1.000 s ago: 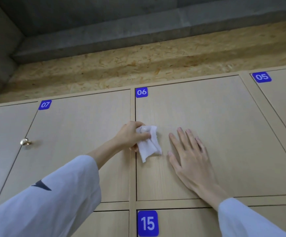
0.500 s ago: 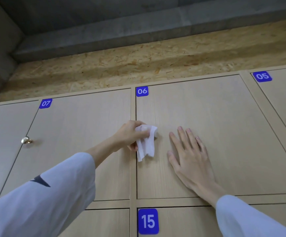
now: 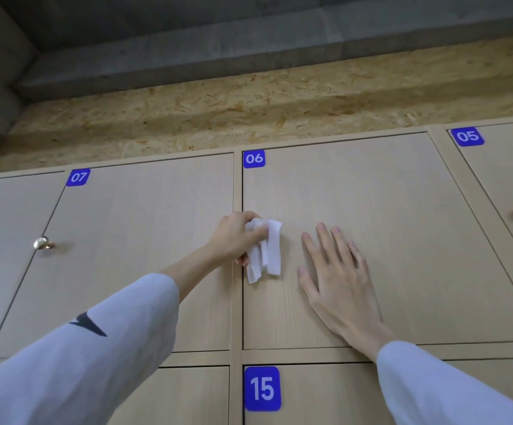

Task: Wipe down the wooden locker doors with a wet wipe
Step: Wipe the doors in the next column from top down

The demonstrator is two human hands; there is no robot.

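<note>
Gripping a crumpled wet wipe [image 3: 264, 250], left hand [image 3: 236, 237] pinches it vs. door 06 [image 3: 371, 240] near the hinge-side edge; right hand [image 3: 338, 274] lies flat, fingers straight, on same door. Risk: wipe hangs loose below fingers, so may bunch or slip w/ poor contact. Count: 2 hands, 1 wipe, 4 number tags, 2 brass knobs [image 3: 43, 243]

1. My left hand [image 3: 237, 237] is raised at the end of an outstretched arm, sleeve slid back off the wrist, fingers [image 3: 260, 233] curled round a crumpled white wet wipe [image 3: 264, 250].
2. My right hand [image 3: 338, 271] lies flat, palm forward, fingers straight and slightly spread, pointing up.
</note>
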